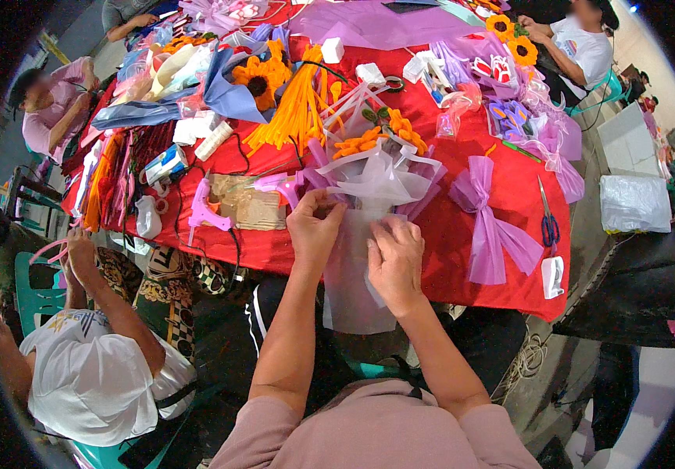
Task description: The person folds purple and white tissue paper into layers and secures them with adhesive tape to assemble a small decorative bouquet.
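Note:
A bouquet of fuzzy orange flowers (pixel 361 144) lies in front of me at the table's edge, wrapped in a translucent white sheet (pixel 359 301) with purple wrap behind it. The sheet's lower end hangs over the edge toward my lap. My left hand (pixel 318 227) pinches the sheet's left side just below the gathered white folds (pixel 384 184). On the right side of the same sheet, my right hand (pixel 397 262) presses with curled fingers; its fingertips partly hide what they grip. The stems beneath the wrap are hard to make out.
Left of the bouquet are a pink glue gun (pixel 206 207) and cardboard (pixel 247 202). A purple bow (pixel 494 219) and scissors (pixel 548 219) lie to the right. Orange fuzzy stems (pixel 298 109) lie beyond on the red cloth (pixel 447 273). A co-worker (pixel 103 367) sits close at left.

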`<control>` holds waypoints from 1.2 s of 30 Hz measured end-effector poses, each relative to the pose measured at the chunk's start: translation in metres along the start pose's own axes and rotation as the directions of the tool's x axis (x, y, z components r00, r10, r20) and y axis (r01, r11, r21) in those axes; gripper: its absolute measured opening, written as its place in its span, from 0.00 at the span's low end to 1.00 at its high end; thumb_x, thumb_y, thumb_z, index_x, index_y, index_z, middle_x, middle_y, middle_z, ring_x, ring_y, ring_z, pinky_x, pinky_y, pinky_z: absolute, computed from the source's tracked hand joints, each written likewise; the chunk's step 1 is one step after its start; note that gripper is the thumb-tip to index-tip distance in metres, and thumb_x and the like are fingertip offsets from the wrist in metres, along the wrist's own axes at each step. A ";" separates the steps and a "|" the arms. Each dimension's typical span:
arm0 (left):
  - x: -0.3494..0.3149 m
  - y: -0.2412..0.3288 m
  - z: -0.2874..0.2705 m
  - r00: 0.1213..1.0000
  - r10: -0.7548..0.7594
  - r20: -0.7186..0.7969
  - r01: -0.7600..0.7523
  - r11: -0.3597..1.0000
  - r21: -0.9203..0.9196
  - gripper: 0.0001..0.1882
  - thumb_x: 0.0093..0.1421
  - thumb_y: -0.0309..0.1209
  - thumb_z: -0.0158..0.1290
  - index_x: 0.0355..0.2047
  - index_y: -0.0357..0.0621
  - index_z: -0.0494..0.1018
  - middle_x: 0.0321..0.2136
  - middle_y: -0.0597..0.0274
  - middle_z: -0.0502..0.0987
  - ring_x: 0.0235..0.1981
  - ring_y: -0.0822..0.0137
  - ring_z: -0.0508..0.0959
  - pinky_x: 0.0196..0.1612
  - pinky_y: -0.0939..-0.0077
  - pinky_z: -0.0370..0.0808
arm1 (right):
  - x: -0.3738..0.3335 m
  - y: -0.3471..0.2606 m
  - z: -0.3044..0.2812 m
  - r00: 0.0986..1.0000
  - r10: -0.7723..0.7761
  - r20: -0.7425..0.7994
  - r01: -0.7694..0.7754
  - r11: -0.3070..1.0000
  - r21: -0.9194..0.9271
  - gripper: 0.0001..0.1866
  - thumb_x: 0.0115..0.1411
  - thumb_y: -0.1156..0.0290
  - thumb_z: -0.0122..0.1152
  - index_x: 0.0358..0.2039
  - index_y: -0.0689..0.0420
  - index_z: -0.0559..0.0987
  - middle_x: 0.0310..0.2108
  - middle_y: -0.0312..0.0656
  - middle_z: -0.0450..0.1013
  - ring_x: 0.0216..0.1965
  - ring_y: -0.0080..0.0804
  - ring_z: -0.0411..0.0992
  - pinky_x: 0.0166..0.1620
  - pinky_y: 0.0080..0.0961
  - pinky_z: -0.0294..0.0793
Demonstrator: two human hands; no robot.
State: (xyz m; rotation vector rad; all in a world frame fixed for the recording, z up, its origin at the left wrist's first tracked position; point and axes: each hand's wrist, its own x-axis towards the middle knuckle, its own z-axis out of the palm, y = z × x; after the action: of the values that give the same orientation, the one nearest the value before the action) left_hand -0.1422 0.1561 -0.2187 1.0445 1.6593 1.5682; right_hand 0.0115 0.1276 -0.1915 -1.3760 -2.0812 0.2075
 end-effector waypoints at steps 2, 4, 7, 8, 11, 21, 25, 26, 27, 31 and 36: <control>-0.001 -0.001 -0.002 1.000 0.012 -0.023 -0.012 1.000 0.001 0.15 0.49 0.21 0.62 0.39 0.32 0.75 0.30 0.61 0.81 0.30 0.74 0.79 0.35 0.81 0.75 | 0.002 -0.005 0.001 0.999 0.017 0.038 -0.016 1.000 -0.017 0.16 0.51 0.68 0.63 0.41 0.57 0.80 0.45 0.43 0.70 0.50 0.45 0.64 0.50 0.42 0.64; -0.001 0.005 -0.002 1.000 0.014 -0.010 -0.014 1.000 -0.015 0.17 0.48 0.21 0.62 0.40 0.33 0.74 0.30 0.61 0.80 0.29 0.75 0.78 0.34 0.81 0.75 | 0.002 -0.007 0.001 0.998 0.027 0.054 -0.025 0.999 -0.033 0.17 0.50 0.69 0.63 0.42 0.57 0.79 0.46 0.43 0.69 0.50 0.45 0.64 0.50 0.43 0.64; -0.003 0.007 -0.005 0.998 0.062 -0.015 -0.062 0.998 0.014 0.21 0.48 0.21 0.62 0.44 0.34 0.72 0.31 0.62 0.79 0.29 0.75 0.77 0.34 0.81 0.75 | 0.002 -0.010 0.001 0.998 0.030 0.055 -0.027 0.998 -0.058 0.18 0.49 0.71 0.64 0.43 0.56 0.78 0.46 0.42 0.69 0.49 0.45 0.65 0.49 0.43 0.65; -0.004 0.008 -0.006 0.996 0.086 -0.020 -0.085 0.996 0.033 0.23 0.47 0.21 0.63 0.45 0.34 0.71 0.32 0.62 0.79 0.29 0.75 0.77 0.34 0.80 0.75 | 0.001 -0.012 0.000 0.997 0.036 0.062 -0.032 0.997 -0.077 0.19 0.49 0.71 0.64 0.43 0.56 0.78 0.47 0.42 0.69 0.49 0.46 0.64 0.49 0.43 0.65; -0.008 0.011 -0.009 1.000 0.018 0.004 -0.018 1.000 0.010 0.27 0.45 0.21 0.64 0.48 0.36 0.69 0.33 0.61 0.77 0.30 0.73 0.76 0.34 0.78 0.75 | -0.002 -0.013 0.000 0.995 0.067 0.077 -0.059 0.993 -0.106 0.19 0.48 0.72 0.63 0.44 0.56 0.78 0.47 0.43 0.69 0.50 0.46 0.64 0.49 0.44 0.64; -0.014 -0.003 -0.021 0.986 -0.141 0.093 0.143 0.990 -0.016 0.28 0.44 0.21 0.62 0.46 0.33 0.65 0.35 0.52 0.78 0.35 0.65 0.79 0.38 0.73 0.77 | -0.001 -0.017 0.001 0.996 0.032 0.087 -0.021 0.992 -0.122 0.19 0.50 0.70 0.63 0.44 0.57 0.77 0.49 0.44 0.68 0.52 0.46 0.63 0.51 0.46 0.63; -0.015 -0.003 -0.020 0.988 -0.126 0.091 0.126 0.992 0.008 0.28 0.44 0.22 0.63 0.46 0.34 0.65 0.34 0.52 0.78 0.34 0.65 0.79 0.38 0.74 0.77 | -0.002 -0.019 0.002 0.997 0.023 0.078 -0.014 0.993 -0.120 0.20 0.50 0.69 0.63 0.46 0.57 0.76 0.49 0.43 0.68 0.52 0.45 0.63 0.51 0.46 0.63; -0.014 -0.007 -0.020 0.987 -0.130 0.090 0.131 0.991 -0.002 0.29 0.44 0.22 0.63 0.46 0.34 0.65 0.34 0.52 0.78 0.34 0.65 0.79 0.38 0.74 0.77 | -0.001 -0.020 0.002 0.996 0.025 0.082 -0.014 0.991 -0.132 0.20 0.50 0.69 0.63 0.46 0.57 0.76 0.49 0.43 0.68 0.52 0.45 0.63 0.51 0.45 0.62; -0.014 -0.010 -0.020 0.987 -0.135 0.091 0.136 0.991 -0.011 0.29 0.43 0.23 0.64 0.46 0.34 0.65 0.34 0.52 0.78 0.34 0.65 0.79 0.38 0.73 0.77 | -0.002 -0.021 0.002 0.996 0.028 0.087 -0.015 0.990 -0.143 0.21 0.50 0.69 0.63 0.46 0.57 0.76 0.49 0.43 0.68 0.52 0.44 0.63 0.51 0.45 0.62; -0.016 -0.012 -0.019 0.982 -0.167 0.090 0.162 0.985 0.057 0.34 0.40 0.26 0.68 0.46 0.33 0.64 0.37 0.51 0.77 0.37 0.63 0.79 0.40 0.72 0.76 | -0.003 -0.022 0.004 0.996 0.027 0.084 -0.014 0.987 -0.158 0.21 0.50 0.69 0.62 0.46 0.57 0.76 0.50 0.43 0.68 0.51 0.44 0.64 0.50 0.43 0.62; -0.023 0.005 -0.012 0.965 -0.250 0.080 0.241 0.965 0.106 0.40 0.36 0.30 0.72 0.47 0.30 0.62 0.41 0.46 0.75 0.40 0.59 0.78 0.43 0.70 0.75 | -0.005 -0.016 0.006 0.995 0.016 0.095 0.001 0.984 -0.176 0.21 0.53 0.68 0.60 0.49 0.57 0.75 0.50 0.44 0.69 0.52 0.43 0.64 0.51 0.43 0.61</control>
State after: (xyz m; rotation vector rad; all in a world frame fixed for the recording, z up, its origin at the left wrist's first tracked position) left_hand -0.1408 0.1298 -0.2143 0.9050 1.7404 1.2727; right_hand -0.0029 0.1177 -0.1912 -1.5039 -2.2188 0.0955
